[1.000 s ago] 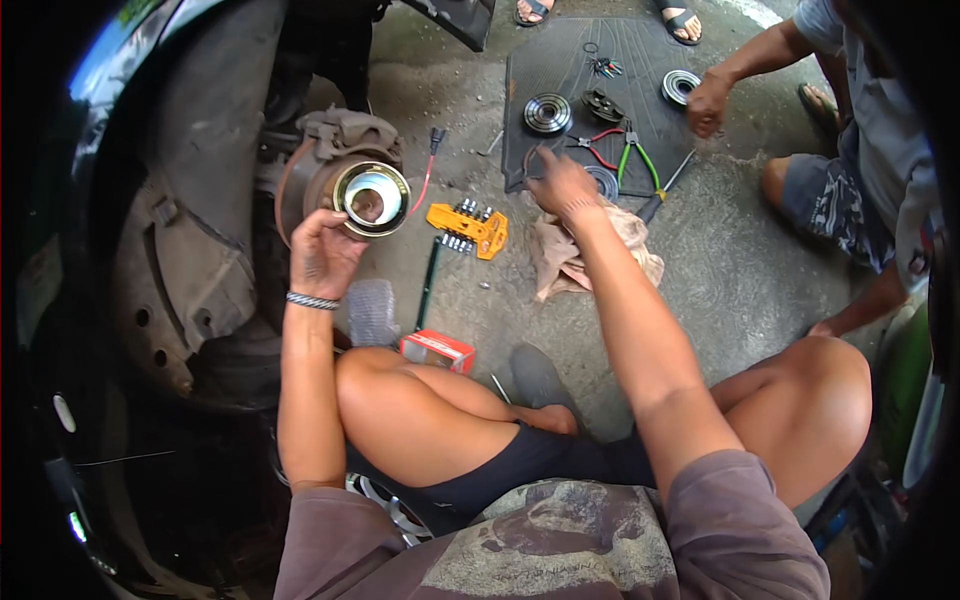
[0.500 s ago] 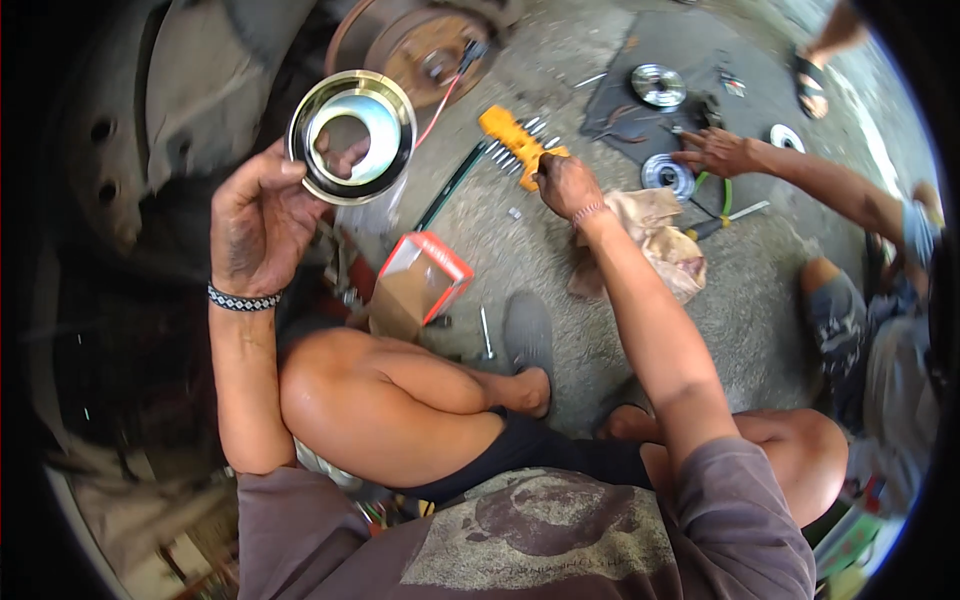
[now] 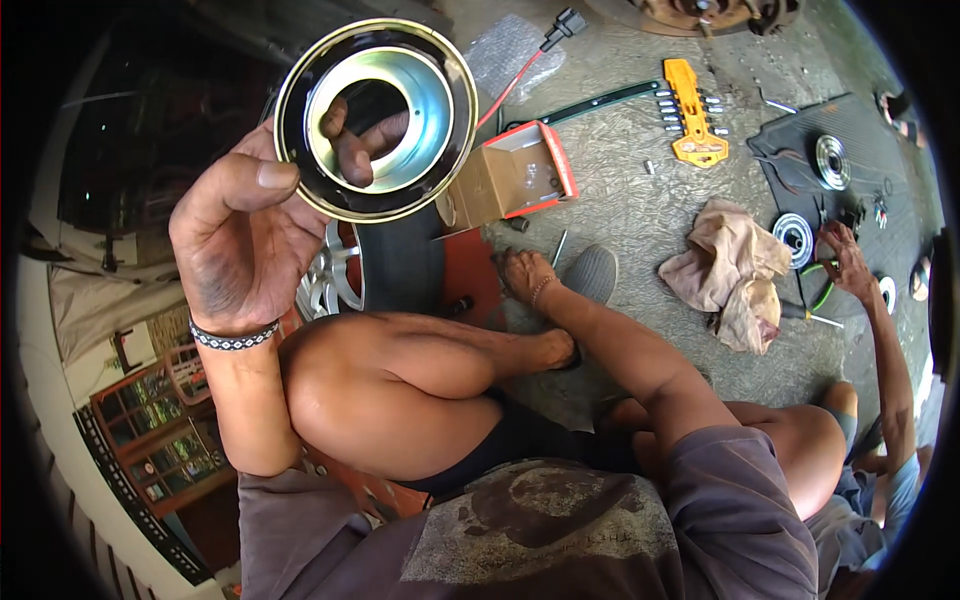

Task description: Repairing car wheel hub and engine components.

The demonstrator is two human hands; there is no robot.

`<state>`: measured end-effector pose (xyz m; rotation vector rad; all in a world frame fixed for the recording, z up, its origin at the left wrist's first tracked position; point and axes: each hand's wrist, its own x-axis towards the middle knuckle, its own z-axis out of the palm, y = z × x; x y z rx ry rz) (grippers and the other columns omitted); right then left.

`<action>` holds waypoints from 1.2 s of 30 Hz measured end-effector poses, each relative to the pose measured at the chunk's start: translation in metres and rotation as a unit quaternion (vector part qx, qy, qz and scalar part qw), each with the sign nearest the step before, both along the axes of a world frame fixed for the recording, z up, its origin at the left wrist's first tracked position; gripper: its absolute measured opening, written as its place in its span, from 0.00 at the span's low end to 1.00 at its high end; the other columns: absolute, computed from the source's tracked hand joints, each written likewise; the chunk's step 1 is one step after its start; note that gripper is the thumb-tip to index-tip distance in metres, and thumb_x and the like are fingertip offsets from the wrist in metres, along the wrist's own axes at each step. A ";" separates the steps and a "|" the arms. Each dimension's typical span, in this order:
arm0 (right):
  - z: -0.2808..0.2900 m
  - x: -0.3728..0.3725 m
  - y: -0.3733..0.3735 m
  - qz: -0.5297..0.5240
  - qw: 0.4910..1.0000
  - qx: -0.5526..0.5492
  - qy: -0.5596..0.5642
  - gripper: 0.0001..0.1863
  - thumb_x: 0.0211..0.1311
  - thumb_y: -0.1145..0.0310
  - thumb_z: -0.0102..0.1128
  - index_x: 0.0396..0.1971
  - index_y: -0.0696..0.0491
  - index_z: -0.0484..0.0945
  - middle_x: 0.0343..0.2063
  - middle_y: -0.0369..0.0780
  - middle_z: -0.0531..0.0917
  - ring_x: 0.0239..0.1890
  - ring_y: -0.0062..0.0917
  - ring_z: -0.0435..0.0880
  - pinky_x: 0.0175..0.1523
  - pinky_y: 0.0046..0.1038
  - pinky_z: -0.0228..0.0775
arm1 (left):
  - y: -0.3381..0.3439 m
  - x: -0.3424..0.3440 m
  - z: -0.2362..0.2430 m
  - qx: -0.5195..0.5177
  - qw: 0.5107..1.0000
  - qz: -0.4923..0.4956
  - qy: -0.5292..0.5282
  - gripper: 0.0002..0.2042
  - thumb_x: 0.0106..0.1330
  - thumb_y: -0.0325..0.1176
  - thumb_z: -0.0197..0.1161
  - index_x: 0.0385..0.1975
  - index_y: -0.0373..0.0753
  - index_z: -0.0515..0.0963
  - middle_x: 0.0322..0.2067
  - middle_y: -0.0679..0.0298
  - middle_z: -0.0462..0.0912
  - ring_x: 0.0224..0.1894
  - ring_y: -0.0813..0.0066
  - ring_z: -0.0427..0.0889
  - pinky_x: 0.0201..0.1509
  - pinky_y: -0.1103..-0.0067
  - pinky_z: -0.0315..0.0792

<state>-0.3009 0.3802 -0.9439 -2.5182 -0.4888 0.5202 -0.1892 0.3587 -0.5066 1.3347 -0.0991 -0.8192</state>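
We see the left hand (image 3: 235, 215) grasping a metal ring (image 3: 428, 110), thumb on its outer rim, fingers curled behind with some showing through the central hole. The ring is held up off the floor (image 3: 630, 165) at upper left of view, open face toward the camera: gold edge, black band, silvery inner wall. The right hand (image 3: 527, 277) is low, reaching down near a grey shoe (image 3: 592, 273) and a thin metal rod (image 3: 560, 247); its fingers are bent, and we cannot tell if they grip anything. Just beyond it we note an open red-edged cardboard box (image 3: 520, 165), with a wheel (image 3: 400, 260) to its left. Farther off: dark green bar (image 3: 605, 102), yellow socket holder (image 3: 690, 110) with sockets along both sides, black connector (image 3: 563, 28) on a red wire, bubble wrap (image 3: 510, 55). To the right we have a crumpled beige cloth (image 3: 725, 255), then a dark mat (image 3: 800, 135) bearing a round metal disc (image 3: 831, 162). A co-worker's hand (image 3: 848, 262) is by green-handled pliers (image 3: 822, 290), its grip unclear to us.
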 end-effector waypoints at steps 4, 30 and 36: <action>0.046 0.020 0.005 0.150 0.986 -0.001 -0.071 0.16 0.58 0.57 0.57 0.39 0.52 0.84 0.43 0.48 0.84 0.47 0.38 0.83 0.48 0.39 0.74 | 0.008 -0.014 0.021 0.029 0.997 -0.010 -0.066 0.25 0.61 0.29 0.50 0.57 0.21 0.66 0.58 0.43 0.71 0.60 0.54 0.73 0.67 0.63 0.65; 0.085 -0.005 0.152 -0.045 0.837 0.328 0.436 0.44 0.63 0.30 0.36 0.61 0.55 0.69 0.60 0.51 0.72 0.63 0.42 0.70 0.68 0.40 0.58 | 0.052 -0.068 0.015 0.001 0.997 0.075 0.000 0.16 0.60 0.24 0.52 0.49 0.27 0.71 0.44 0.55 0.80 0.53 0.62 0.80 0.60 0.68 0.72; 0.108 0.020 0.044 0.032 0.865 0.236 0.441 0.24 0.59 0.48 0.61 0.48 0.49 0.82 0.44 0.40 0.84 0.44 0.29 0.81 0.50 0.38 0.73 | 0.052 -0.039 -0.009 0.043 0.999 0.003 0.022 0.16 0.58 0.24 0.54 0.47 0.27 0.71 0.41 0.54 0.80 0.51 0.61 0.81 0.56 0.70 0.76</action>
